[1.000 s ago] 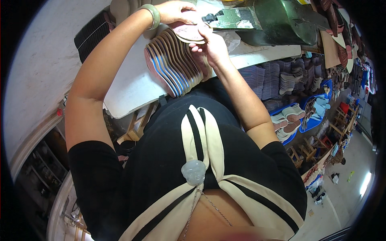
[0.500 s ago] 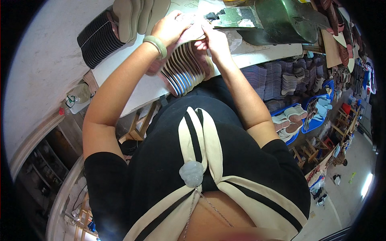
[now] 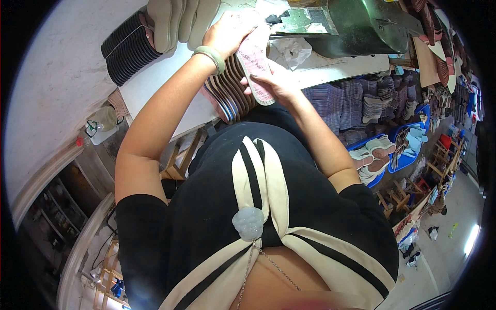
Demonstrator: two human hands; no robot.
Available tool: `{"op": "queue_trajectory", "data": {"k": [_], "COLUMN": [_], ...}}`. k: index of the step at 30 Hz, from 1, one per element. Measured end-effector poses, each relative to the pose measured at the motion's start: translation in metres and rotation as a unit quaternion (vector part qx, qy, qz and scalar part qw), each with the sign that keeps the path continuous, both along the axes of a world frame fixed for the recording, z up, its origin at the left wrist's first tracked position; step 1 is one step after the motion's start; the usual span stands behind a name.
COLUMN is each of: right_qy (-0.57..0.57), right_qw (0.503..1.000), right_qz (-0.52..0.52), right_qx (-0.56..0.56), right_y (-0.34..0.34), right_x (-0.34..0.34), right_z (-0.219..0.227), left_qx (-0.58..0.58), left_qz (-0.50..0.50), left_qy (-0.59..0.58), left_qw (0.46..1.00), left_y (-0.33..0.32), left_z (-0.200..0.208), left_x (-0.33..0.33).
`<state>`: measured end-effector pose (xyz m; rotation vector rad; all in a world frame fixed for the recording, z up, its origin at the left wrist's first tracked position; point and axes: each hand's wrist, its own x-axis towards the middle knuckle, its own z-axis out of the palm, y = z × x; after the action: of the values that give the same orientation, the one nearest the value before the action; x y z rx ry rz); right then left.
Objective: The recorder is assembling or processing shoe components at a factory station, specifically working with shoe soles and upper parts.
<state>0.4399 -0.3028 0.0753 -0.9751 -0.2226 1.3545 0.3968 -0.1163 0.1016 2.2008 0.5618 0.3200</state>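
A pink printed insole (image 3: 253, 56) with a pale edge hangs over the table front, slanting from the machine toward my body. My left hand (image 3: 227, 35), a pale green bangle on its wrist, is closed on the far end. Around the near end, the fingers and thumb of my right hand (image 3: 278, 82) are wrapped from the right side. Below and left of it a row of insoles (image 3: 230, 90) stands on edge at the table's front, partly hidden by the held one. The green sewing-type machine (image 3: 361, 27) is just beyond my right hand.
At the back left lie a tied bundle of black soles (image 3: 130, 49) and several beige insoles (image 3: 182, 20). Crumpled clear plastic (image 3: 292, 51) rests by the machine on the white table (image 3: 341, 70). Blue baskets (image 3: 408, 147) with insoles and stacked dark soles (image 3: 343, 106) are to the right.
The insole has swung down from by the machine, so its pink face shows lengthwise. My right hand has come nearer my body to its near end; my left has moved slightly right.
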Motion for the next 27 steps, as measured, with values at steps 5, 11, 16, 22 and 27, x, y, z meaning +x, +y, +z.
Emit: {"op": "queue_trajectory", "data": {"k": [5, 11, 16, 22, 27], "right_qy": [-0.031, -0.057, -0.103, -0.436, -0.689], "right_qw": [0.999, 0.997, 0.991, 0.881, 0.705], "right_qz": [0.025, -0.009, 0.005, 0.042, 0.151], "right_qx": [-0.015, -0.056, -0.09, -0.175, 0.075], "right_y": [-0.006, -0.018, -0.011, 0.036, 0.046], "right_x": [0.025, 0.041, 0.047, -0.008, -0.075], "right_z": [0.011, 0.012, 0.034, 0.013, -0.023], "left_qx": [0.009, 0.102, -0.148, -0.058, -0.414], "left_qz": [0.026, -0.118, -0.071, 0.16, 0.279], "left_qy": [0.044, -0.033, -0.098, -0.002, -0.135], "left_qw": [0.999, 0.987, 0.981, 0.985, 0.856], "left_y": [0.014, 0.024, 0.038, -0.005, -0.009], "left_z": [-0.011, -0.003, -0.038, -0.05, -0.092], "left_x": [0.012, 0.038, 0.038, -0.02, -0.159]}}
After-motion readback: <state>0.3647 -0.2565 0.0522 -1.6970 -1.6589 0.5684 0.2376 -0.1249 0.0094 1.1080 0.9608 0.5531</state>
